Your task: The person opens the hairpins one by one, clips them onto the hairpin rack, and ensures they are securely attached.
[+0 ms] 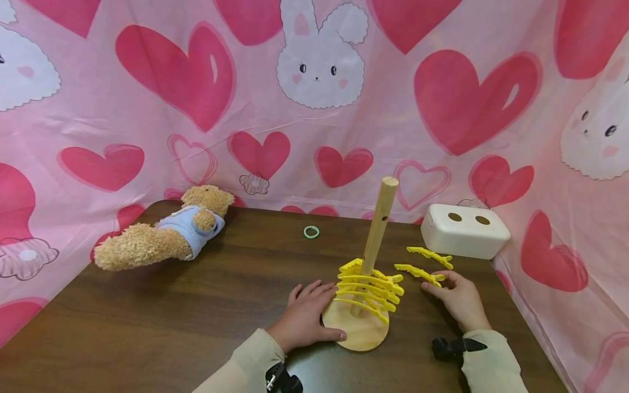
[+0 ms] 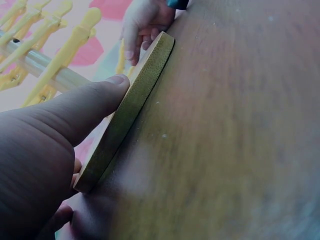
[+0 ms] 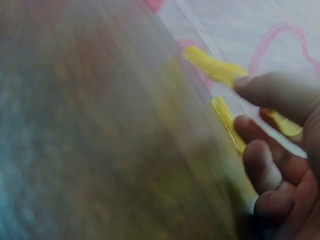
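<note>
A wooden stand has a round base (image 1: 361,339) and an upright post (image 1: 379,221). Several yellow hair clips (image 1: 371,292) are gathered around the post's lower part. My left hand (image 1: 307,316) rests at the base's left side, thumb laid straight over its front edge and fingers extended; the left wrist view shows the thumb (image 2: 100,100) pressing the rim. To the right of the stand, my right hand (image 1: 459,300) pinches a yellow hair clip (image 1: 417,272) by its near end, also seen in the right wrist view. Just behind it lies another yellow hair clip (image 1: 429,255).
A white box (image 1: 466,232) with two round holes stands at the back right. Near the table's back edge lies a small green ring (image 1: 311,232). A teddy bear (image 1: 196,226) in a blue top lies at the back left. Pink heart-patterned cloth (image 1: 314,125) borders the dark wooden table (image 1: 172,316).
</note>
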The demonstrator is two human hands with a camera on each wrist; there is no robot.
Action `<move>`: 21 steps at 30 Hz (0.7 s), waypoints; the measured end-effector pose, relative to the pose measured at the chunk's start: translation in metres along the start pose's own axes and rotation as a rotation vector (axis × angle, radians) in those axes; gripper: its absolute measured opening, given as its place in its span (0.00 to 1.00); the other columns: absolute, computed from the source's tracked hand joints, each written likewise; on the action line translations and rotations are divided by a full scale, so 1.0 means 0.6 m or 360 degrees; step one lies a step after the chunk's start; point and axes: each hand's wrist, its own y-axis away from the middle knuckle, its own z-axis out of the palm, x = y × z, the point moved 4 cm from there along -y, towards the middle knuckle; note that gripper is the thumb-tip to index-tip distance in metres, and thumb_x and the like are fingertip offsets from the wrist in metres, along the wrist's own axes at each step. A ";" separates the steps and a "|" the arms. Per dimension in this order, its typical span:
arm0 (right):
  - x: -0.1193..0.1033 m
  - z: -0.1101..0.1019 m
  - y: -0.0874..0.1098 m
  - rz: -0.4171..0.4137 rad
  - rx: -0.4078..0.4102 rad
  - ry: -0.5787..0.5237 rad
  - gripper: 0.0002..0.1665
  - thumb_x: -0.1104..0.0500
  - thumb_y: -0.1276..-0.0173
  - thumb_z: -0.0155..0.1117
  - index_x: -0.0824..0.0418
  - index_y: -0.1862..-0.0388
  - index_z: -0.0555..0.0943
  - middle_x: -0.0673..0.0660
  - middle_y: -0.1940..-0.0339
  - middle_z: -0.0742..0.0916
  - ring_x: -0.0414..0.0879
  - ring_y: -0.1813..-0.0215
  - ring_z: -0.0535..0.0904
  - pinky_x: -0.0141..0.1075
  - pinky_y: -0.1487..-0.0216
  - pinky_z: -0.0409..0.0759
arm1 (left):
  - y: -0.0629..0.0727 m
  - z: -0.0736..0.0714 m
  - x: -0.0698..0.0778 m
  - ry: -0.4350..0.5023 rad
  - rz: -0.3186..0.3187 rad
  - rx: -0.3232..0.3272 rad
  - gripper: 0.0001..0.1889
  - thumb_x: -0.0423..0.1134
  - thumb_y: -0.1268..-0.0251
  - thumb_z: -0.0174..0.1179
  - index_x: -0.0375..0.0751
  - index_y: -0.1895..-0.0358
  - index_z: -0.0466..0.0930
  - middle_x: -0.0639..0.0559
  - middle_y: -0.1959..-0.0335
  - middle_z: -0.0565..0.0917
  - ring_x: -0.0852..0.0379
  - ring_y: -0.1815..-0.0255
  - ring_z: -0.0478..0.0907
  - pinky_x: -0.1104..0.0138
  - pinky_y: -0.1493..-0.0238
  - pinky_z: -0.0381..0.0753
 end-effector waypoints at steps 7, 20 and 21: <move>-0.004 -0.007 0.007 0.0014 0.0129 -0.0331 0.26 0.50 0.36 0.75 0.63 0.47 0.79 0.49 0.61 0.81 0.45 0.62 0.73 0.32 0.64 0.76 | -0.002 0.002 -0.002 0.0018 -0.0008 -0.0012 0.51 0.72 0.48 0.66 0.49 0.24 0.65 0.54 0.23 0.64 0.46 0.21 0.53 0.37 0.28 0.44; -0.064 -0.038 0.032 -0.0203 0.0270 -0.0425 0.29 0.51 0.40 0.78 0.66 0.46 0.84 0.38 0.63 0.85 0.40 0.59 0.76 0.24 0.60 0.77 | 0.001 0.001 -0.002 0.0014 0.0011 -0.0001 0.51 0.72 0.48 0.66 0.48 0.24 0.65 0.53 0.23 0.65 0.46 0.21 0.54 0.37 0.28 0.45; -0.071 -0.040 0.035 -0.0222 0.0271 -0.0416 0.29 0.51 0.40 0.78 0.66 0.46 0.84 0.38 0.64 0.85 0.39 0.59 0.77 0.24 0.59 0.77 | 0.001 0.001 -0.002 0.0011 0.0012 -0.0001 0.51 0.72 0.48 0.66 0.48 0.24 0.65 0.53 0.23 0.65 0.46 0.21 0.54 0.37 0.28 0.45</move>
